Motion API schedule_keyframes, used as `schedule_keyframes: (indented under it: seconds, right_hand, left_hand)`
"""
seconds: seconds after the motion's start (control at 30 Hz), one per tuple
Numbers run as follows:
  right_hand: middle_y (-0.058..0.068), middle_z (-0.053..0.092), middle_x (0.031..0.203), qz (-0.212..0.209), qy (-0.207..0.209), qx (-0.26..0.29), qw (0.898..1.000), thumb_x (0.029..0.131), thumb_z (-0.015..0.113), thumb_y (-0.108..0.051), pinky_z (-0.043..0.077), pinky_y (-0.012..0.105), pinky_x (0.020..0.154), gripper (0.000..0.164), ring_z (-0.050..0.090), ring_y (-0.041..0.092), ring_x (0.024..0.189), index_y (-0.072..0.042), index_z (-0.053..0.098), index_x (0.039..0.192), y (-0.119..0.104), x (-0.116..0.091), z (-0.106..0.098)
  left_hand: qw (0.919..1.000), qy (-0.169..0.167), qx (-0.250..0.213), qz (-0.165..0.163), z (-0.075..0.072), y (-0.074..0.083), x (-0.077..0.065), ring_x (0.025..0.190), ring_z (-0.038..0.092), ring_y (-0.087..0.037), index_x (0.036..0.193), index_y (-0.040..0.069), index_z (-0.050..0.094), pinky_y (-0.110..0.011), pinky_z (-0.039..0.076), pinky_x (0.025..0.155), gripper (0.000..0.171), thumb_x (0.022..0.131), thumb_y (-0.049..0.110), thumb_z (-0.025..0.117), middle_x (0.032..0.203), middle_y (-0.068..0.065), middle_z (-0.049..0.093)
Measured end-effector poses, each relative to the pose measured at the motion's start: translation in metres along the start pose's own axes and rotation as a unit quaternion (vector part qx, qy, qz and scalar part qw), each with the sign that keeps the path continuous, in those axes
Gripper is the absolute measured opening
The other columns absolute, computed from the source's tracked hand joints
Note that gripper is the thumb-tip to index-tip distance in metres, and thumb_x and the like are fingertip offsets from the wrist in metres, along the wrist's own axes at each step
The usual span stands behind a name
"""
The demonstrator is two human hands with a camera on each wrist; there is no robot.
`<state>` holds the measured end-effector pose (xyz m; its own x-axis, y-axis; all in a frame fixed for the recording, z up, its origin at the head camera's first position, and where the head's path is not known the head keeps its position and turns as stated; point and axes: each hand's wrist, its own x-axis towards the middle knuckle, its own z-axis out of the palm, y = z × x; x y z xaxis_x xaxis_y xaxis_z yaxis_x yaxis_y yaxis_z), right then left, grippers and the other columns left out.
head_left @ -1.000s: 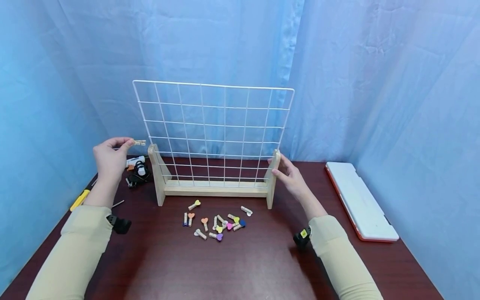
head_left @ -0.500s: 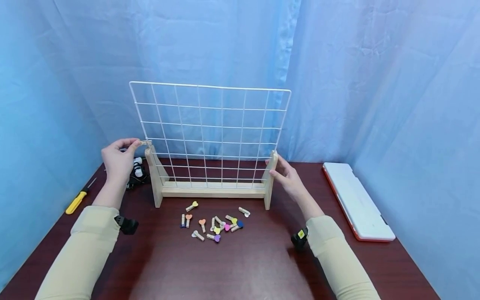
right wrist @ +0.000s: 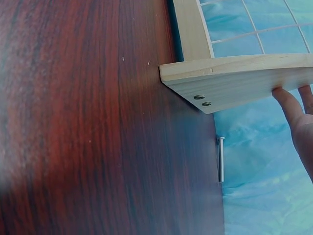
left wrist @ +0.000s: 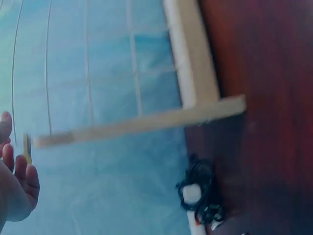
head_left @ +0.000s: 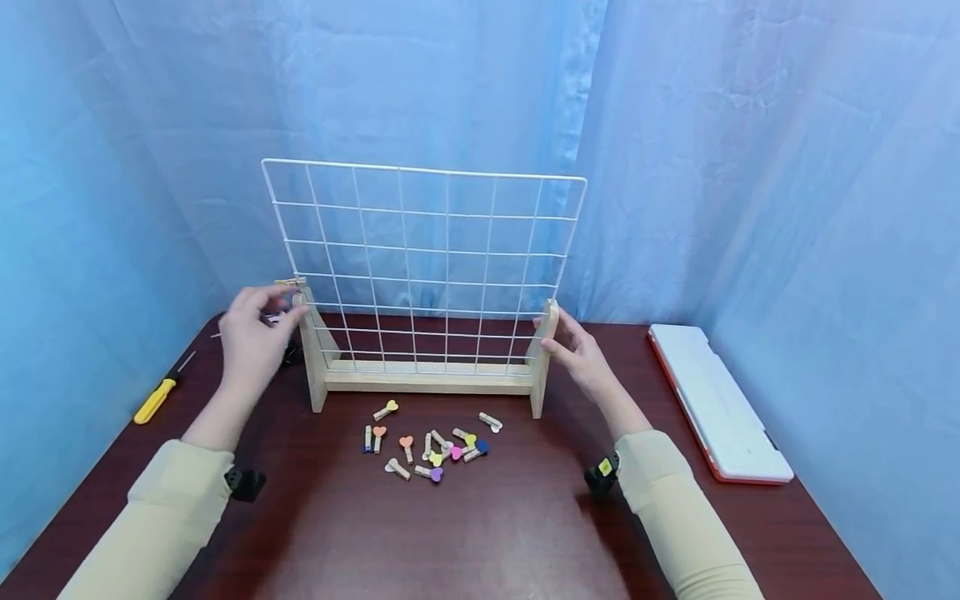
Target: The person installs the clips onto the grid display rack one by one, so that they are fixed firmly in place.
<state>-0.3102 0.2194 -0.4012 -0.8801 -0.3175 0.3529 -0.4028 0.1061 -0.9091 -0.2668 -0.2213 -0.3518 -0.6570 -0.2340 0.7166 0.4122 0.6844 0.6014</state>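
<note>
A white wire grid [head_left: 427, 248] stands upright in a wooden stand [head_left: 431, 382]. One clothespin [head_left: 291, 282] sits at the grid's left edge, right above the stand's left post. My left hand [head_left: 258, 329] is beside it with thumb and fingers parted; in the left wrist view, the fingertips are just off that clothespin [left wrist: 27, 148]. My right hand [head_left: 583, 354] grips the stand's right post [head_left: 545, 354], thumb on the near side and a fingertip showing behind. Small clothespins with coloured hearts, such as an orange one [head_left: 407, 446] and a purple one [head_left: 430, 473], lie in front.
A yellow-handled screwdriver [head_left: 156, 400] lies at the table's left edge. Black cable and a white piece [left wrist: 191, 194] are behind the left post. A long white case with a red edge [head_left: 720, 400] lies on the right. Blue curtains [head_left: 420, 83] surround the table.
My left hand moved right to the grid's left edge with the clothespin, then let go of it and dropped slightly, fingers spreading. The right hand has kept its hold on the post.
</note>
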Motion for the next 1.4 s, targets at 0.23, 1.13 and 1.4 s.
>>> schedule_keyframes:
  seconds: [0.23, 1.13, 1.4]
  right_hand:
    - [0.014, 0.048, 0.128, -0.002, -0.001, -0.007, 1.000, 0.088, 0.054, -0.014, 0.044, 0.025, 0.088, 0.057, 0.046, 0.020, 0.115, -0.024, 0.030, 0.139, 0.018, 0.004, -0.005]
    - [0.009, 0.048, 0.129, 0.006, -0.013, -0.014, 1.000, 0.089, 0.054, -0.016, 0.044, 0.032, 0.090, 0.058, 0.044, 0.021, 0.117, -0.026, 0.028, 0.140, 0.018, 0.004, -0.005]
    - [0.011, 0.049, 0.127, -0.011, -0.005, -0.020, 1.000, 0.089, 0.054, -0.015, 0.045, 0.033, 0.090, 0.056, 0.046, 0.020, 0.115, -0.026, 0.031, 0.139, 0.018, 0.004, -0.006]
  left_hand:
    - [0.9858, -0.150, 0.034, 0.067, 0.019, 0.000, -0.047, 0.068, 0.053, -0.015, 0.099, 0.009, 0.066, -0.022, 0.039, 0.055, 0.034, 0.067, 0.018, 0.077, 0.079, -0.005, 0.060]
    - [0.8672, -0.486, 0.045, 0.101, 0.040, -0.027, -0.108, 0.068, 0.047, -0.007, 0.082, 0.018, 0.062, -0.022, 0.040, 0.061, 0.030, 0.062, 0.031, 0.079, 0.071, 0.009, 0.052]
    - [0.8992, -0.426, 0.044, 0.091, 0.034, -0.021, -0.095, 0.068, 0.047, -0.009, 0.081, 0.017, 0.060, -0.020, 0.040, 0.059, 0.027, 0.064, 0.028, 0.079, 0.071, 0.008, 0.051]
